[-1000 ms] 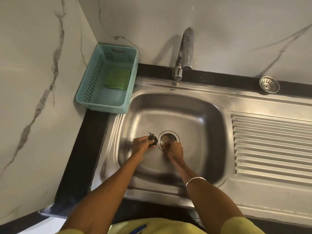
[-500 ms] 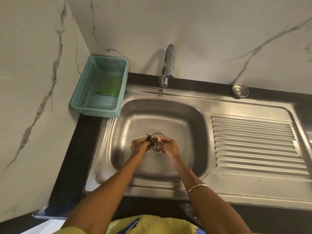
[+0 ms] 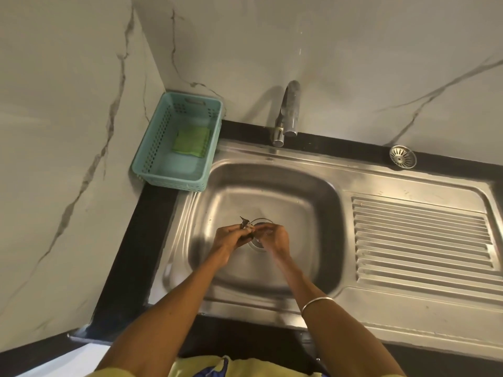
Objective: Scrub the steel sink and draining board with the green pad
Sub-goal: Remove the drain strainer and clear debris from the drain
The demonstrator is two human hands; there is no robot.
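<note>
The steel sink (image 3: 275,183) sits in a black counter, with the ribbed draining board (image 3: 419,238) to its right. Both my hands are together over the drain hole (image 3: 257,244) in the basin. My left hand (image 3: 231,238) is shut on a small clump of dark debris (image 3: 245,222) that sticks out above its fingers. My right hand (image 3: 275,238) has its fingertips pinched against the same clump; whether it grips anything is unclear. The green pad (image 3: 192,141) lies in the teal basket (image 3: 152,156), away from both hands.
A steel tap (image 3: 288,112) stands behind the basin. The drain strainer (image 3: 402,156) lies on the black ledge at the back right. Marble walls close in the left and the back. The teal basket stands in the back left corner.
My right hand has lifted off the drain and come up to meet my left hand with the debris. The view has pulled back and shifted, so the sink sits further right.
</note>
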